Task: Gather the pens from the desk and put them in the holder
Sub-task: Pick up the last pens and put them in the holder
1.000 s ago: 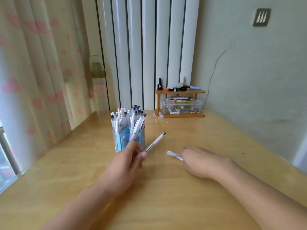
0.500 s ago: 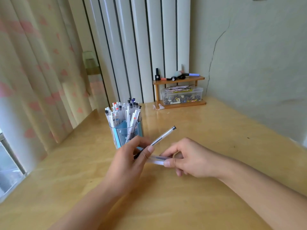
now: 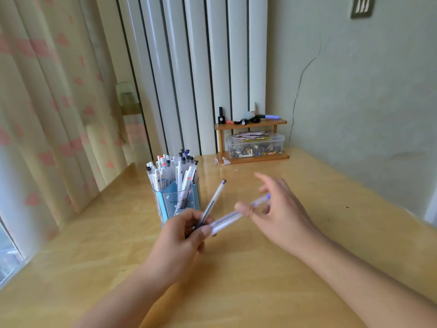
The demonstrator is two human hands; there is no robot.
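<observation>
Two pens are in hand, both just in front of the holder, on its near side. Left hand is closed around the lower ends: one slim dark-capped pen angles up and away, its tip level with the holder's rim; a second clear pen with a blue cap runs out to the right, blurred. Right hand sits right of the holder, fingers spread and loose; the thumb seems to touch the second pen's barrel, but whether it grips or has let go I cannot tell.

Step, as I judge it: a hand-over, the second pen passing into the left hand's bundle. Next move would call for lifting both pens over the rim and dropping them in upright. Holder looks crowded, so a gap must be found among the tops.

Containers: holder is clear with a pale blue printed panel, packed with white pens, caps black, some red or blue. Behind it and to the right, against the wall, a small wooden shelf carries a little black bottle and markers on top, and a clear lidded box of small mixed bits beneath. No loose pens visible on the desk around the holder.
</observation>
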